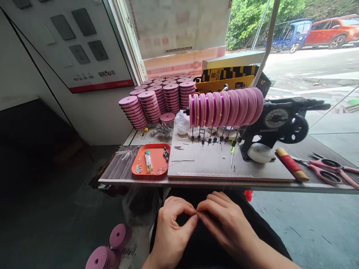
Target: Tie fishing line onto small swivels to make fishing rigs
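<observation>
Detail fails where the 2 hands meet: anything held there is too fine to make out. Both forearms are cut off by the lower side of the view, as is a low stack of pink discs (97, 257) beneath the tabletop (112, 171); the scissors (340, 173) run out at the right side.

The left hand (167, 231) curls, thumb and index finger rounded into a loop with their tips together. The right hand (227, 220) comes in opposite, its thumb and index finger also pinched, the other fingers folded alongside. These tips touch or nearly touch above a dark-clothed lap, just off the tabletop's near edge; whether the fingers grip anything I cannot tell.

The row of pink discs (224, 108) sits on a black geared machine (269, 130) toward the tabletop's right end, beyond the near edge and well apart from the fingers. An orange tray (157, 157) lies by that edge, toward the left corner.
</observation>
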Tool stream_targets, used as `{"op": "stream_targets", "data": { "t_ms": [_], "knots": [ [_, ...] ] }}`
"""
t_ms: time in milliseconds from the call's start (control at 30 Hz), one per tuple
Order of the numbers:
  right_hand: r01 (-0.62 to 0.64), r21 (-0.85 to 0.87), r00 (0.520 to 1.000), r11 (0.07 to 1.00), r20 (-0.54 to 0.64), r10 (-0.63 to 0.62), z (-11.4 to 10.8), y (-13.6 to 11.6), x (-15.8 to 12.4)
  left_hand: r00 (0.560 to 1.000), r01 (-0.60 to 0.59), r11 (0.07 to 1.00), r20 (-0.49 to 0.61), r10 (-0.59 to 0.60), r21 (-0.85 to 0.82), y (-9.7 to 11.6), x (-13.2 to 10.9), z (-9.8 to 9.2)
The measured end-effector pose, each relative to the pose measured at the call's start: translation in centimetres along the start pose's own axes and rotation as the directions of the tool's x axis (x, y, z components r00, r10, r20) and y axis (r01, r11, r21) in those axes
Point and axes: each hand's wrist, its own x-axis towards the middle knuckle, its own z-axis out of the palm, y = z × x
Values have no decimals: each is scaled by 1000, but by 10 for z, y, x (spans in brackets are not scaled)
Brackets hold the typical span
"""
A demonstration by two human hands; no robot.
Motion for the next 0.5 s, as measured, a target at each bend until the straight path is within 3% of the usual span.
{"op": "stream_targets", "data": {
  "t_ms": [500],
  "knots": [
    [14, -16, 1000, 1000, -19, -15, 1, 0, -1, 1000, 20, 1000, 13, -19, -14, -2, -2, 1]
  ]
}}
